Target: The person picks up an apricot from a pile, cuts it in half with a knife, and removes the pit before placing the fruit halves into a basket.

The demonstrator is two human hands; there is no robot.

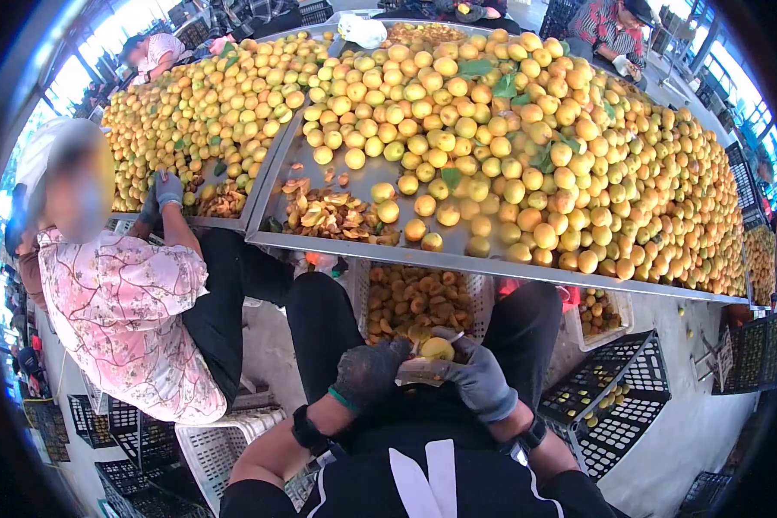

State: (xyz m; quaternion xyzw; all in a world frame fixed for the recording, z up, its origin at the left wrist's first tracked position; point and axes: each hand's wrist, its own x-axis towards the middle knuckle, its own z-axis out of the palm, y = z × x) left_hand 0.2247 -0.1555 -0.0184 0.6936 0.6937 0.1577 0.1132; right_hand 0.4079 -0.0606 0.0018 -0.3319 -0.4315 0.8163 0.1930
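Note:
Both of my hands wear grey gloves and meet above my lap. My right hand (479, 376) has its fingers wrapped round a yellow fruit (437, 350). On the other side of the fruit, my left hand (371, 373) is closed; what its fingers hold is too small to name. A thin pale thing shows beside the fruit. Just beyond my hands, a white crate (484, 304) between my knees holds orange-brown fruit halves (414, 298). Above it, the metal table (363, 250) bears a large heap of yellow-orange fruits (527, 147) and a pile of cut pieces (328, 213).
A co-worker in a pink floral shirt (125, 302) sits close on the left, gloved hands at the table. Black crates (613, 388) stand on the floor at right, a white crate (211, 457) at lower left. Other people sit beyond the table.

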